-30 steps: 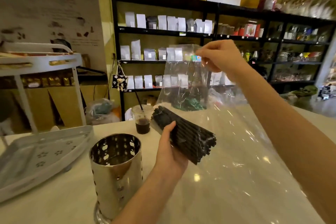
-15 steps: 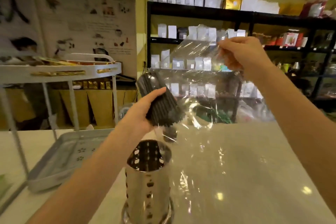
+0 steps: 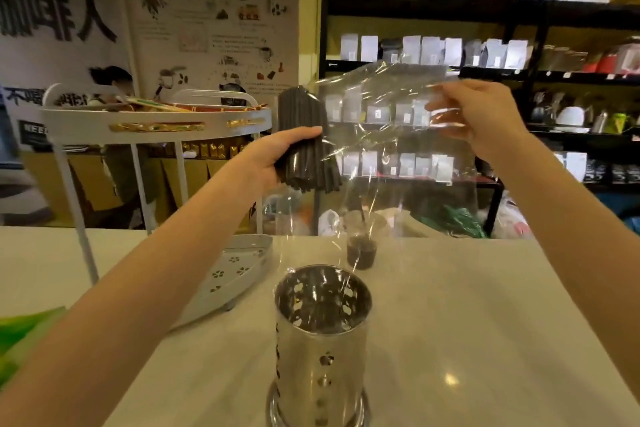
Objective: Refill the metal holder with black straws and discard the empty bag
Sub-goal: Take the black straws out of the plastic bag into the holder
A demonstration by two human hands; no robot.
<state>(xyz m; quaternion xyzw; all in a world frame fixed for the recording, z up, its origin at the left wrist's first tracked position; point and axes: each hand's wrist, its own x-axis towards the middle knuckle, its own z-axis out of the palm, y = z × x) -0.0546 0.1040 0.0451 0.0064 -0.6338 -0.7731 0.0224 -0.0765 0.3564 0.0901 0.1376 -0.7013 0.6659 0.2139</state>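
Step in hand looks like the transfer: left hand (image 3: pixel 277 158) clamped round an upright bundle of black straws (image 3: pixel 306 139), raised well above the metal holder (image 3: pixel 322 333) and a little to its left; right hand (image 3: pixel 485 118) pinched shut on the top of the clear bag (image 3: pixel 388 121), whose loose lower end hangs down to the holder's rim. Holder stands on the counter (image 3: pixel 467 322), seemingly empty, though reflections blur its inside; bag appears emptied. Next move, likely: bring the bundle over the holder's mouth, lower it in end-first, keeping the bag's tail clear of the opening.

Black shelving (image 3: pixel 485 7), poster wall (image 3: pixel 207 28), pale counter (image 3: pixel 485 305)
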